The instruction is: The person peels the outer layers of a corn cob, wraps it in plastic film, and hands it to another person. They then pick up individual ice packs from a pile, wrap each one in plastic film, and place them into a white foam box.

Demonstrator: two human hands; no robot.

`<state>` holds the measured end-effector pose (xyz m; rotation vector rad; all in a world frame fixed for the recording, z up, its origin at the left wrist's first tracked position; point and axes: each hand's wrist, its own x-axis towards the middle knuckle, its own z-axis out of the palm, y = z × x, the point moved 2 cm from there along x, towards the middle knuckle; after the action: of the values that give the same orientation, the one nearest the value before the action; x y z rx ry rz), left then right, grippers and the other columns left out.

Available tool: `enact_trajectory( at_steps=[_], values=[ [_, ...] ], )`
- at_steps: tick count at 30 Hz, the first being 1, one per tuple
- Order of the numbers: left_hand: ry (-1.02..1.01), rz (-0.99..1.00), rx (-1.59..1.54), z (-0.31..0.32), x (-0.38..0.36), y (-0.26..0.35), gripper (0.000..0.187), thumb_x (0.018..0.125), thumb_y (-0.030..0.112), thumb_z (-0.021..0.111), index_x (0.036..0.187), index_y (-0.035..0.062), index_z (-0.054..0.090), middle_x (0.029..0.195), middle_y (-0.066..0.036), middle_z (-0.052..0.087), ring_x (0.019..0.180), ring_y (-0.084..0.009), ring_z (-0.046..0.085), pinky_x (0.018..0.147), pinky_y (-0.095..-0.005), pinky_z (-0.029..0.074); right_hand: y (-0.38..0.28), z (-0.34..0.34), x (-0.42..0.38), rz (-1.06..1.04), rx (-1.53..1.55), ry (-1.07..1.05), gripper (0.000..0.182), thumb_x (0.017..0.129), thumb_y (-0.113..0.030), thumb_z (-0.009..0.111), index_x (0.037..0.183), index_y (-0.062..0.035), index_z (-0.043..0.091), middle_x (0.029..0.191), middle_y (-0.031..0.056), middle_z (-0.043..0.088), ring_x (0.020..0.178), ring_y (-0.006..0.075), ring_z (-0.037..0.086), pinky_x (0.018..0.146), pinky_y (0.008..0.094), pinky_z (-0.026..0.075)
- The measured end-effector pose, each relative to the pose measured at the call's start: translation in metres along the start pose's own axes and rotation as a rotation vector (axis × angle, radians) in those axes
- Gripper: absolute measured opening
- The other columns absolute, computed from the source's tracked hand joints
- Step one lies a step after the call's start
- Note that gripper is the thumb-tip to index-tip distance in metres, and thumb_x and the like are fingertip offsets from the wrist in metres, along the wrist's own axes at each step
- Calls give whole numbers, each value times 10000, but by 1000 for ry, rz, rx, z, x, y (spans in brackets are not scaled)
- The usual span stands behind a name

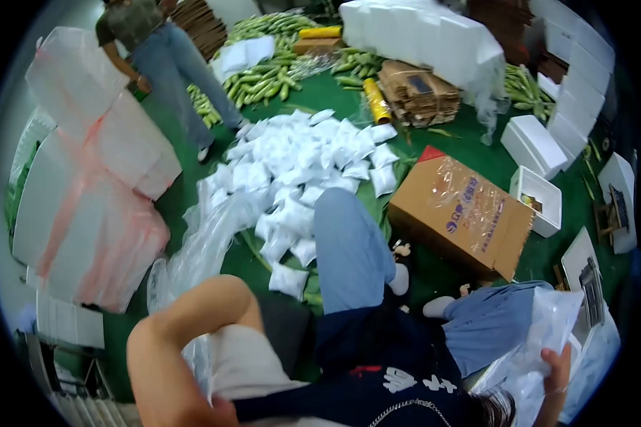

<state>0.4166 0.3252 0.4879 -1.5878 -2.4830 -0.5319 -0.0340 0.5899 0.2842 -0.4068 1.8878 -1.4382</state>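
At the lower right, my right hand (557, 370) is closed on a thin translucent plastic bag (545, 334), beside my jeans-covered knee. A bare bent limb (174, 341) fills the lower left, over beige cloth (242, 359). Down at the bottom edge, a blurred patch of skin that may be my left hand (224, 413) is mostly cut off; its fingers do not show. Ahead of my knees lies a heap of small white packets (303, 160), with a clear plastic sheet (214, 238) along its left side.
A taped cardboard carton (456, 210) stands right of the heap. White foam boxes (534, 146) line the right. Plastic-wrapped foam boxes (96, 185) rise at left. Behind are green vegetables (263, 82), flattened cardboard (417, 92) and a yellow roll (376, 101). A person (167, 60) stands back left.
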Motion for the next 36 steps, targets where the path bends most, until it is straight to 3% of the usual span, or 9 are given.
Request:
enact_trajectory(
  at_steps=[2,4,8,11,23,30,33,35,36],
  values=[
    [323,-79,39,28,-37,7,258,837,62,400,788,2,647,777,-176,629,599,-207,544,551,-287,415,81,-43,28,-191,165,-186,592,679,-169,729,1186,60,528,999,128,650,884,240,638,829,358,515],
    [446,-18,-82,59,-68,-17,248,852,66,447,894,-45,664,808,-187,643,602,-213,551,524,-308,418,38,16,-15,83,110,15,578,755,-160,721,1265,30,526,1116,132,631,991,253,605,874,368,481],
    [444,113,-324,37,-39,-82,167,898,201,609,859,46,657,801,-63,647,731,-237,627,549,-297,485,74,69,32,288,205,-199,552,785,-94,692,1274,46,477,1117,135,602,1009,264,595,874,375,494],
    [752,257,-536,62,-51,-129,361,865,312,667,1046,0,661,958,-191,670,736,-291,650,561,-327,497,54,130,68,225,104,-454,462,787,-91,682,1198,61,535,1101,156,633,990,264,620,872,367,494],
    [1190,-1085,-949,225,-73,-264,216,927,192,608,1056,20,632,845,-20,648,734,-69,571,644,-203,451,125,278,249,-205,-159,-652,371,714,-115,745,1057,-4,654,964,62,689,874,183,652,767,312,516],
    [1878,-1759,-592,323,-134,-322,626,898,272,665,1374,26,341,1205,-99,528,974,-164,564,833,-296,488,97,249,196,-80,-124,-486,593,669,-99,787,1194,38,547,1092,139,646,1013,266,619,919,381,464],
    [2047,-1214,-957,318,-110,-331,537,894,353,654,1275,18,476,1134,-97,597,990,-156,559,808,-300,489,44,245,120,-478,-406,-466,458,798,-179,697,1178,33,552,1037,195,665,965,246,641,852,357,483],
    [1994,-1273,-905,325,-95,-342,411,885,337,662,1174,60,567,1048,-70,624,933,-144,582,777,-288,482,37,256,77,-620,-515,-341,383,856,-250,636,1111,29,580,1023,190,666,895,268,649,819,351,485],
    [2024,-1268,-948,334,-88,-346,370,873,319,675,1132,69,590,990,-62,633,898,-144,592,761,-281,480,82,256,91,-616,-312,-452,791,693,-171,789,1338,37,379,1257,180,534,1175,303,519,1024,406,381]
  ],
)
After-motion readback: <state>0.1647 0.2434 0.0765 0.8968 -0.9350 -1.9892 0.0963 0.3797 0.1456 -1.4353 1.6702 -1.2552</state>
